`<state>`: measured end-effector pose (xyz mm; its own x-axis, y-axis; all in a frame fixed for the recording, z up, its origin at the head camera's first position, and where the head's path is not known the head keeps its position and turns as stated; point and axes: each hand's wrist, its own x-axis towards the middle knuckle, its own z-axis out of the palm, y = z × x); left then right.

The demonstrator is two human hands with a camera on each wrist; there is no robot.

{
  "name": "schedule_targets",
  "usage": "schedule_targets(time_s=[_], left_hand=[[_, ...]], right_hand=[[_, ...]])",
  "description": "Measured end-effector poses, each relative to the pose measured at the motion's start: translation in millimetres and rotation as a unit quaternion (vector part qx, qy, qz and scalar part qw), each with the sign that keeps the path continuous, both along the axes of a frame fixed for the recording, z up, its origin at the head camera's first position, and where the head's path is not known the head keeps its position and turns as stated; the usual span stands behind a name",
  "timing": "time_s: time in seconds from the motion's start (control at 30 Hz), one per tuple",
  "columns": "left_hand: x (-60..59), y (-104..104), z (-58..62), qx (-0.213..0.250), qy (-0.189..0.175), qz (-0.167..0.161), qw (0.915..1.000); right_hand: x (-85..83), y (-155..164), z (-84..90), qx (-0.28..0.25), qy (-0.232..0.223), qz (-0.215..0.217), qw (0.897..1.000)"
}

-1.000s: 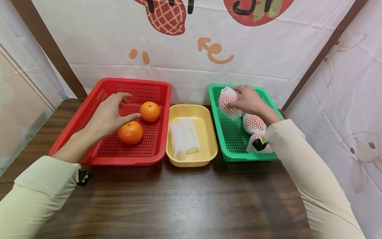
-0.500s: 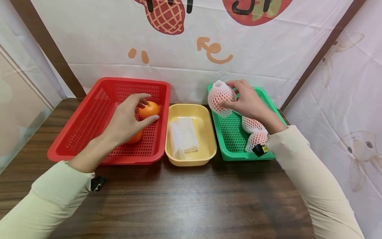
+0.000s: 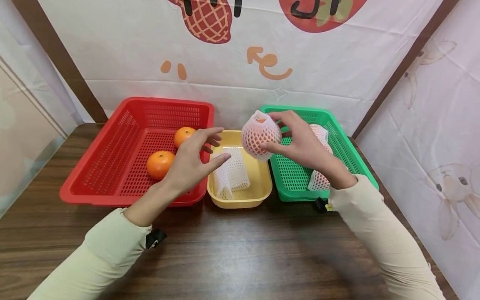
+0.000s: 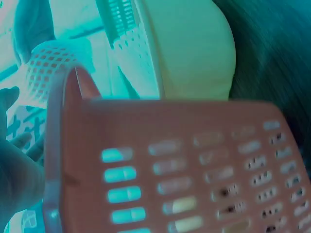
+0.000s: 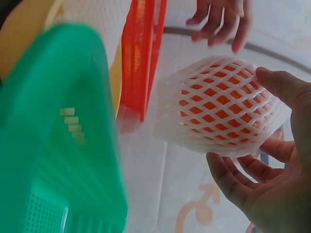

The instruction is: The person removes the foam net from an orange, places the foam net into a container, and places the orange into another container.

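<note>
My right hand (image 3: 300, 143) grips an orange fruit (image 3: 260, 137) wrapped in a white foam net, lifted above the yellow tray's right side (image 3: 260, 183). In the right wrist view, thumb and fingers hold the netted orange (image 5: 218, 109) from opposite sides. My left hand (image 3: 193, 160) hovers between the red basket (image 3: 90, 166) and the yellow tray, holding nothing, thumb and fingers spread apart toward the netted fruit. Two bare oranges, one nearer (image 3: 160, 165) and one farther (image 3: 183, 136), lie in the red basket. White foam nets (image 3: 237, 168) lie flat in the yellow tray.
The green basket (image 3: 292, 177) on the right contains netted fruits (image 3: 318, 182), partly hidden by my right arm. All three containers stand in a row on a dark wooden table (image 3: 225, 250), against a printed white cloth (image 3: 131, 54).
My right hand has carried the netted orange leftward, out from over the green basket to the yellow tray. My left hand has moved right, from above the bare oranges toward it.
</note>
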<state>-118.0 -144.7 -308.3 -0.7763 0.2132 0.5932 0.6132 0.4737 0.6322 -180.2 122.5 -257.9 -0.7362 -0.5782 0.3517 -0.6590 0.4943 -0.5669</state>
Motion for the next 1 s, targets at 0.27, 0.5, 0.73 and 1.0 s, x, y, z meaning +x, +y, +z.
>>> schedule_targets(time_s=[0.27, 0.5, 0.73, 1.0], left_hand=[[12.4, 4, -0.2, 0.043, -0.022, -0.041, 0.9980], [25.4, 4, -5.0, 0.071, -0.045, -0.055, 0.9949], [39.7, 5, -15.6, 0.076, -0.056, -0.066, 0.9933], [56.8, 3, -26.1, 0.059, -0.060, -0.074, 0.9937]], right_hand=[[27.0, -12, -3.5, 0.003, 0.010, 0.055, 0.998], [41.5, -19, -11.1, -0.002, 0.015, 0.093, 0.996], [57.4, -19, -22.4, -0.023, -0.020, 0.106, 0.994], [76.9, -18, -41.4, -0.058, -0.055, 0.125, 0.989]])
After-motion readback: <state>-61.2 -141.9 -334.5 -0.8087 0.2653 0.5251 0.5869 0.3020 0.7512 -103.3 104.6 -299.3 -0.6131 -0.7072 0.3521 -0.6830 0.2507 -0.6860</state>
